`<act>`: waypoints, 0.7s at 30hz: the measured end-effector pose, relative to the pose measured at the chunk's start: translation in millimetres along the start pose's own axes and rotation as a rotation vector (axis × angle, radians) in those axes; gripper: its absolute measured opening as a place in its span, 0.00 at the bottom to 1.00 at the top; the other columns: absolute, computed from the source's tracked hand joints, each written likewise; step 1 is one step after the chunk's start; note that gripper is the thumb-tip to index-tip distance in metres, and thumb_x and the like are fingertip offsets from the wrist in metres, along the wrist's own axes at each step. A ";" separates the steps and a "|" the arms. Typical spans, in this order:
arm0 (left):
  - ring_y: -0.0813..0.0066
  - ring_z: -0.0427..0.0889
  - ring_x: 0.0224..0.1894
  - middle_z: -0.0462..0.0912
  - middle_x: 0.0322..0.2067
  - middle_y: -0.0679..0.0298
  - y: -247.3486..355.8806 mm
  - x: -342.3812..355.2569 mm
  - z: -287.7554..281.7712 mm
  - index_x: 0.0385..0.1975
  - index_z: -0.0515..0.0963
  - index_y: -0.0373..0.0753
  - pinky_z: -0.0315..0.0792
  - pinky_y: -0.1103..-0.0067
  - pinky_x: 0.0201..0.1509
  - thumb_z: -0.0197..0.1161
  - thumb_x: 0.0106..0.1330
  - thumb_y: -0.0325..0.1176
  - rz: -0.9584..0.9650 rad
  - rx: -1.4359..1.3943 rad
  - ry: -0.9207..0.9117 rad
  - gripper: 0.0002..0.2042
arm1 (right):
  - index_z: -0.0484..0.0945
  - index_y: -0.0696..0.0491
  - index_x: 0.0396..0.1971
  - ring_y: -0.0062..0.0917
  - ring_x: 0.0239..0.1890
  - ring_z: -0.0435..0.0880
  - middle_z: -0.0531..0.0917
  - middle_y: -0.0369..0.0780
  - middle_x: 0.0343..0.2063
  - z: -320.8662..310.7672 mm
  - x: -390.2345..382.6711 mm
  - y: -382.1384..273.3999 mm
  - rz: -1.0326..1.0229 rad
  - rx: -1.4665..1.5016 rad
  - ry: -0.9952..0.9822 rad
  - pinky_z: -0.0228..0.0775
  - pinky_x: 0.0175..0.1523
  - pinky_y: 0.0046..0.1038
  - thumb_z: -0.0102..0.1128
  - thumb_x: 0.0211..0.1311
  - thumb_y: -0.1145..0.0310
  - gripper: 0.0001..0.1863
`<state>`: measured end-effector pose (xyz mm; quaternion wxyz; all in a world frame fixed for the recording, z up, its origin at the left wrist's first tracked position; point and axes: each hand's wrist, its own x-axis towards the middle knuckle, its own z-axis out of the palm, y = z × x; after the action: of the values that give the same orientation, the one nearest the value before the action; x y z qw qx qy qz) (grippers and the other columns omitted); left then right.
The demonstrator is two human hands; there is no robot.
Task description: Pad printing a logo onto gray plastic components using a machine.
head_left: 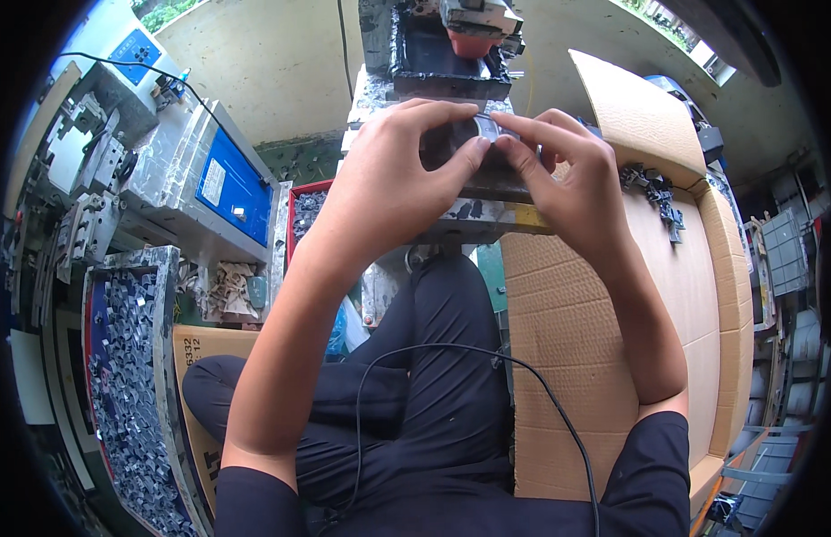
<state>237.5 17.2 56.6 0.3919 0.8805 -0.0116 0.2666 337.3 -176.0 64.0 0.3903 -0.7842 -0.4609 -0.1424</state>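
Observation:
A small, pale grey part [490, 129] is pinched between both hands at the front of a machine. My left hand [393, 170] grips it from the left with the thumb and a fingertip. From the right, my right hand [567, 166] closes thumb and forefinger on the same part. Fingers cover much of its outline, so its exact kind is unclear. Just beyond the hands stands the ink-stained machine, with a red rubber pad [473, 45] hanging over a black-smeared tray [399, 70].
To the right, a large open cardboard box [603, 358] holds a cluster of small dark parts [659, 199]. A red bin [294, 215] with small parts stands left of the machine. Further left are a long tray of grey parts [133, 394] and a blue-panelled cabinet [241, 183]. A black cable [460, 347] crosses my lap.

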 end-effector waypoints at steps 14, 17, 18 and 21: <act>0.60 0.87 0.58 0.88 0.54 0.50 2.3 -6.8 1.8 0.60 0.84 0.34 0.75 0.69 0.67 0.69 0.71 0.37 0.040 0.030 0.027 0.21 | 0.89 0.58 0.50 0.29 0.33 0.81 0.83 0.38 0.30 -6.8 -22.6 -31.3 -0.289 -0.375 0.019 0.67 0.44 0.33 0.69 0.66 0.74 0.13; 0.61 0.88 0.57 0.88 0.54 0.49 2.1 -7.1 1.4 0.60 0.83 0.33 0.77 0.70 0.66 0.69 0.71 0.36 0.036 0.021 0.033 0.21 | 0.88 0.59 0.52 0.30 0.33 0.79 0.83 0.40 0.30 -6.1 -23.8 -35.7 -0.269 -0.353 -0.004 0.67 0.44 0.34 0.68 0.66 0.76 0.15; 0.62 0.89 0.55 0.88 0.54 0.49 2.8 -7.2 1.0 0.60 0.83 0.33 0.78 0.70 0.64 0.69 0.71 0.35 0.006 0.002 0.032 0.21 | 0.88 0.60 0.52 0.31 0.33 0.80 0.83 0.40 0.30 -5.6 -24.1 -36.5 -0.266 -0.339 -0.010 0.67 0.45 0.34 0.68 0.66 0.77 0.16; 0.64 0.90 0.53 0.88 0.53 0.49 3.8 -7.4 -0.2 0.60 0.83 0.33 0.79 0.71 0.62 0.70 0.71 0.35 -0.023 -0.017 0.035 0.21 | 0.88 0.60 0.53 0.32 0.33 0.80 0.83 0.41 0.30 -4.2 -24.4 -37.9 -0.261 -0.345 -0.014 0.68 0.45 0.35 0.68 0.65 0.77 0.16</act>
<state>230.2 13.3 55.7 0.4025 0.8724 0.0030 0.2773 293.3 -183.8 70.8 0.2250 -0.7740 -0.5301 -0.2632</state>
